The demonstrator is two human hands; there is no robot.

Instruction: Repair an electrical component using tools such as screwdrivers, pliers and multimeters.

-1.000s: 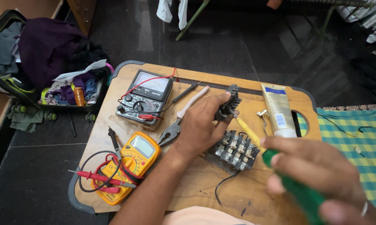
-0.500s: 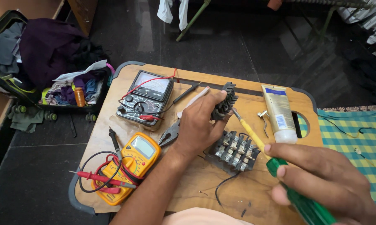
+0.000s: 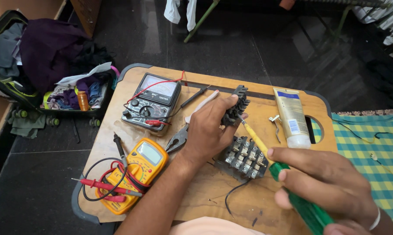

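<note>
Black ribbed part point(image 3: 235, 105) pinched; green-handled screwdriver point(image 3: 288, 185) touching.

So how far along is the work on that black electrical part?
Done: the tools are laid out on the wooden board, and the terminal block lies opened beside the pliers. In hand: the left hand holds a black toothed part while the right hand puts the green-handled screwdriver tip to it. Left: that part remains apart from the block; both multimeters sit unused.
</note>
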